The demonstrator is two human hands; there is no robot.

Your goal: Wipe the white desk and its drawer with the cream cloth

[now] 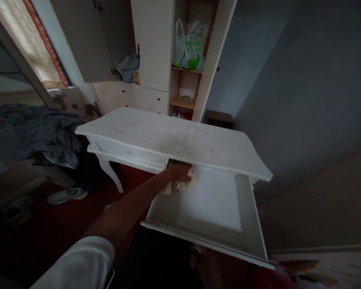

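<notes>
My left hand (180, 171) reaches into the back left corner of a pulled-out white drawer (209, 200). Its fingers are closed on a cream cloth (185, 184), which is bunched against the drawer's inside. The drawer belongs to a white desk (144, 128) with dark smudges on its top. Below the drawer's front edge, in shadow, is my right hand (200, 257). Its fingers look curled by a small pale spot, and I cannot make out what they hold.
Beyond the desk stands an open white wardrobe (153, 44) with a plastic bag (194, 50) on a shelf. Grey clothing (42, 132) is heaped at left, above a shoe (67, 195) on the red floor. A grey wall (313, 92) rises at right.
</notes>
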